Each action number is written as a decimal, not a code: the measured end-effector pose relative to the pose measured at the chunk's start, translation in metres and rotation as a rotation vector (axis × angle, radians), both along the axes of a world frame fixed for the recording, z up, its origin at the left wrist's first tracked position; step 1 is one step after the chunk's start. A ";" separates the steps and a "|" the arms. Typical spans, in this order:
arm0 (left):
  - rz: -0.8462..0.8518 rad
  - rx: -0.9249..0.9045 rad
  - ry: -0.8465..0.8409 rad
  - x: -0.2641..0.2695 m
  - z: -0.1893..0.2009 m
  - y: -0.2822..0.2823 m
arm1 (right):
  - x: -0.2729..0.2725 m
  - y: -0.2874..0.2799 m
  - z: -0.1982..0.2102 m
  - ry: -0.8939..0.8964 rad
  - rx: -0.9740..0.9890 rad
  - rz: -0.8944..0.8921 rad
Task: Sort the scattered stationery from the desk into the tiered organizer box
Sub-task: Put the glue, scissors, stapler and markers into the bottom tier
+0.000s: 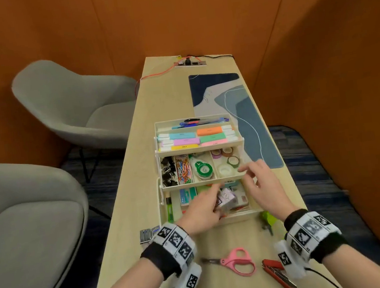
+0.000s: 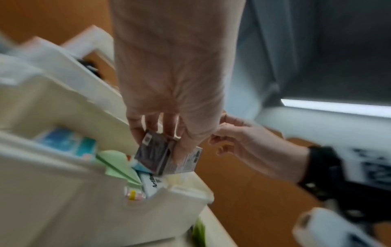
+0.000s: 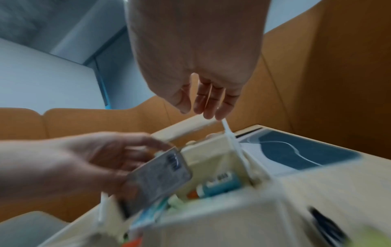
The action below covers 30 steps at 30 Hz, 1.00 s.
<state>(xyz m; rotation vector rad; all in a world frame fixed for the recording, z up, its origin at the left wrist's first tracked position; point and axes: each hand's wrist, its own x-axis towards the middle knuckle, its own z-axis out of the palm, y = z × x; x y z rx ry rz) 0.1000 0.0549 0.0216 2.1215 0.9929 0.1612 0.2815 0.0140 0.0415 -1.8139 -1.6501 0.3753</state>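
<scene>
The cream tiered organizer box (image 1: 239, 140) stands open in the middle of the desk, its trays stepped back. My left hand (image 1: 202, 208) grips a small pale purple box (image 1: 226, 199) over the bottom tray (image 1: 253, 212); the same box (image 2: 156, 157) (image 3: 154, 180) shows in both wrist views. My right hand (image 1: 263, 182) hovers open over the right end of the middle tray (image 1: 203, 182), fingers relaxed and holding nothing. Pink scissors (image 1: 235, 261), a red tool (image 1: 277, 275), a green item (image 1: 269, 219) and a strip of staples (image 1: 147, 234) lie on the desk near me.
A blue patterned desk mat (image 1: 240, 113) lies behind the organizer on the right. A power strip (image 1: 190, 63) with cables sits at the far end. Two grey chairs (image 1: 70, 106) stand left of the narrow desk. Orange walls close in on all sides.
</scene>
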 end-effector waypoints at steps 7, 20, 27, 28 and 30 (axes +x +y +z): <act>-0.225 0.050 0.277 0.069 -0.022 0.022 | 0.030 -0.083 -0.050 0.054 -0.115 -0.204; -0.189 -0.110 0.191 0.079 -0.040 0.031 | 0.022 -0.066 -0.066 0.431 -0.297 -0.332; -0.197 0.059 0.368 0.091 -0.040 0.029 | 0.020 -0.063 -0.069 0.456 -0.297 -0.376; -0.200 0.090 0.390 0.093 -0.039 0.028 | 0.020 -0.062 -0.069 0.446 -0.297 -0.379; -0.196 0.138 0.420 0.096 -0.037 0.026 | 0.022 -0.061 -0.069 0.421 -0.310 -0.374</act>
